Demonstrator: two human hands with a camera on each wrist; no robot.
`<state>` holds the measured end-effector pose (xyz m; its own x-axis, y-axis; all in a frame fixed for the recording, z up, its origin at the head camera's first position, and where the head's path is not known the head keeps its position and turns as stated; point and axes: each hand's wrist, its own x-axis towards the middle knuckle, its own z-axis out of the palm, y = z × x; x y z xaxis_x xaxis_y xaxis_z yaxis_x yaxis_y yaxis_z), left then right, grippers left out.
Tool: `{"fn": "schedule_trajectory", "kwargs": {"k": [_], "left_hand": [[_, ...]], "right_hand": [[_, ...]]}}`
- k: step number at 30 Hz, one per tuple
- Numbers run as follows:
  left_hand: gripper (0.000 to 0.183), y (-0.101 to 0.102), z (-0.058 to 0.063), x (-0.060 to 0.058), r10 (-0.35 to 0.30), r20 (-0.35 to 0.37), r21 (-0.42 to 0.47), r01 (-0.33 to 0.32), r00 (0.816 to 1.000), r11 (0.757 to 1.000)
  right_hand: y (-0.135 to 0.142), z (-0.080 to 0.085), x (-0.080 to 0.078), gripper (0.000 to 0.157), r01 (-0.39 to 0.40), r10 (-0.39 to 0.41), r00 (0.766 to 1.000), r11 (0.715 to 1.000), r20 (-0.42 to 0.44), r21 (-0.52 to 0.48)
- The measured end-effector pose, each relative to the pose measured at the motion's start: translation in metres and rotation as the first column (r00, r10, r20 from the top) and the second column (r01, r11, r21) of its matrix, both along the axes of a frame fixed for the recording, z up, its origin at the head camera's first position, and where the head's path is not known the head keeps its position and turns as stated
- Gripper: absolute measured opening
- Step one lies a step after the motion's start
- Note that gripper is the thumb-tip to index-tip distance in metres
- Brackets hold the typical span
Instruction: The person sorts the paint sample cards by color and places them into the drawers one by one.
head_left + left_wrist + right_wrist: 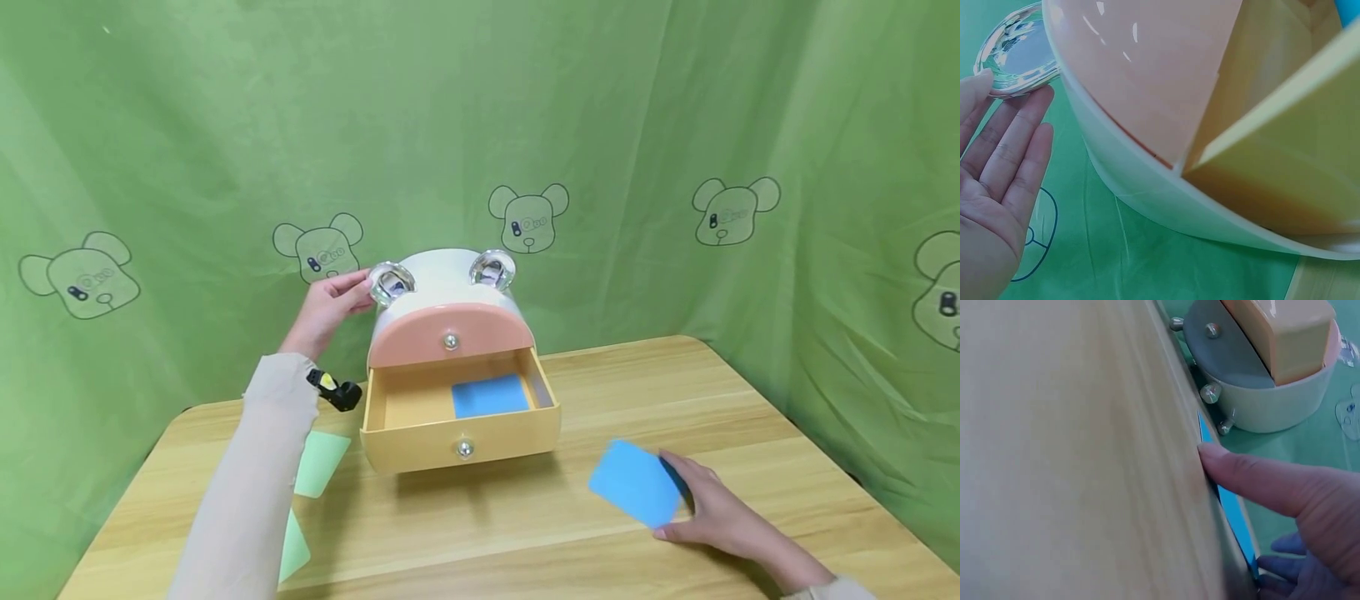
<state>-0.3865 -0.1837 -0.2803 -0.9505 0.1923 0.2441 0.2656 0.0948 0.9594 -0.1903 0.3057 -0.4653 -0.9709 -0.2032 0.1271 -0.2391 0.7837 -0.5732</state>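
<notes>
A small rounded drawer box point(442, 279) with a white body and a pink upper drawer front stands on the table. At its upper left, my left hand point(330, 307) pinches the shiny silver ear point(392, 284) between thumb and fingertips. The yellow lower drawer point(420, 448) is pulled out, and a blue paper sheet point(491, 397) lies inside at its right. At the right of the table my right hand point(716, 512) grips another blue paper sheet point(636, 482) by its edges, thumb on one side and fingers on the other. The right wrist view shows this sheet point(1235, 515) edge-on.
Two light green paper sheets point(321, 463) lie on the wooden table point(465, 533) left of the box, partly hidden by my left sleeve point(251, 475). A green curtain point(600, 100) with bear-head drawings hangs behind and around the table.
</notes>
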Motion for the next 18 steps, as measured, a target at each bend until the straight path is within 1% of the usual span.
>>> {"fn": "schedule_trajectory", "kwargs": {"k": [5,9,13,18], "left_hand": [[0.047,0.000,0.000,0.001,0.004,0.002,0.003,-0.004,1.000,1.000],[0.047,0.000,0.000,0.002,0.009,0.002,0.000,-0.009,1.000,1.000],[0.047,0.000,0.000,0.002,0.005,0.004,0.000,-0.005,1.000,1.000],[0.047,0.000,0.000,0.001,0.006,0.004,-0.003,-0.006,1.000,1.000]], "right_hand": [[0.004,0.000,-0.008,0.103,-0.051,0.052,0.998,0.997,0.020,-0.066],[0.008,0.000,-0.014,0.100,-0.075,0.080,0.996,0.991,0.044,-0.109],[0.012,-0.001,-0.017,0.099,-0.073,0.080,0.995,0.991,0.060,-0.113],[0.014,-0.002,-0.018,0.101,-0.060,0.063,0.998,0.995,0.030,-0.079]]}}
